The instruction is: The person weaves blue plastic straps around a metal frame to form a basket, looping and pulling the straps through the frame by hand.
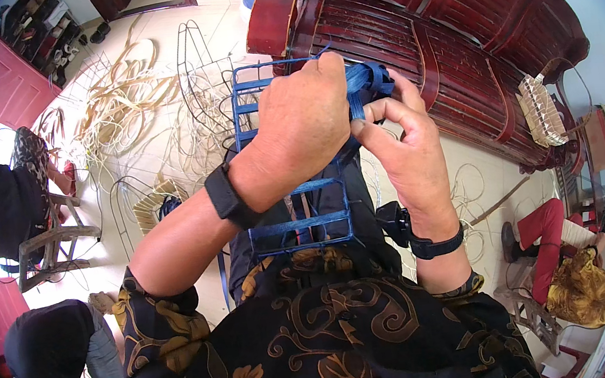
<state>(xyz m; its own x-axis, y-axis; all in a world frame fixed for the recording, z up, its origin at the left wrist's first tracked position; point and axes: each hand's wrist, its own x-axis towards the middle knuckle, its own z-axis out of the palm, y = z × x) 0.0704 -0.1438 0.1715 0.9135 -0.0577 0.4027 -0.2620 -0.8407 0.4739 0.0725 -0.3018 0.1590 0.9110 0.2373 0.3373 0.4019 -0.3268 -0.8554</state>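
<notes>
The left hand point(301, 111), at 12 o'clock from the middle of the view, is clenched, with blue strap point(358, 79) emerging on its thumb side; what lies inside the fist is hidden. At 1 o'clock the right hand point(412, 136) grasps the looped bundle of that strap, its thumb and bent forefinger close together at the lower edge. Under both wrists, a blue frame point(299, 224) runs from the lap up toward 12 o'clock, several crossbars already wrapped in blue. The step in hand looks like working strap around the frame's 1 o'clock side; the next move seems to call for drawing the slack through and pulling it snug, without letting the turns twist. Farther out, a bare wire frame point(187, 66) stands at 11 o'clock, with a heap of pale strips point(126, 97) at 10. A partly woven basket point(145, 212) sits at 9 o'clock, a dark red settee point(406, 45) fills 1 to 2, and another pale basket point(539, 112) is near 3. Of 3 other people, 2 are toward 8 and 9 o'clock and 1 point(579, 288) at 4.
</notes>
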